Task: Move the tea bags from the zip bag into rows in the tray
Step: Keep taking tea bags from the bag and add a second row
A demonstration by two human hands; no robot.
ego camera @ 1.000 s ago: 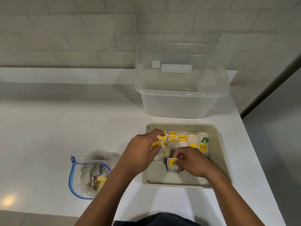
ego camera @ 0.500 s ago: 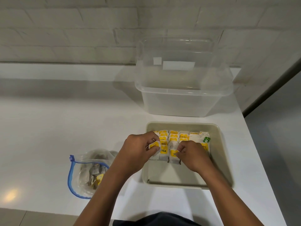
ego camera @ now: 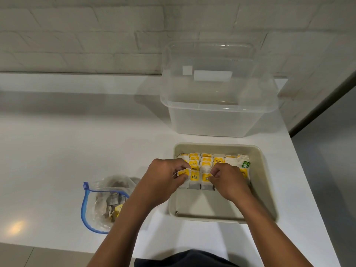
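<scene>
Legibly, yellow tags read "TEA" and "RELAX"; one tag (ego camera: 245, 164) is green. One beige tray (ego camera: 266, 182), one zip bag (ego camera: 100, 205), one clear tub (ego camera: 217, 116) on the white tabletop (ego camera: 67, 151). Tea bags (ego camera: 207, 160) stand in rows at the tray's far end; exact count unclear. Left hand (ego camera: 163, 180) pinches the front-left bag (ego camera: 183, 173); right hand (ego camera: 229, 182) pinches a front-row bag (ego camera: 205, 178). More bags remain in the zip bag.

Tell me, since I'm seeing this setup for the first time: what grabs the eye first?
Two hands, left and right, pinch yellow-tagged tea bags packed in rows at the far end of the beige tray. Left of it, a blue-edged zip bag holds more; a clear tub stands behind.
</scene>
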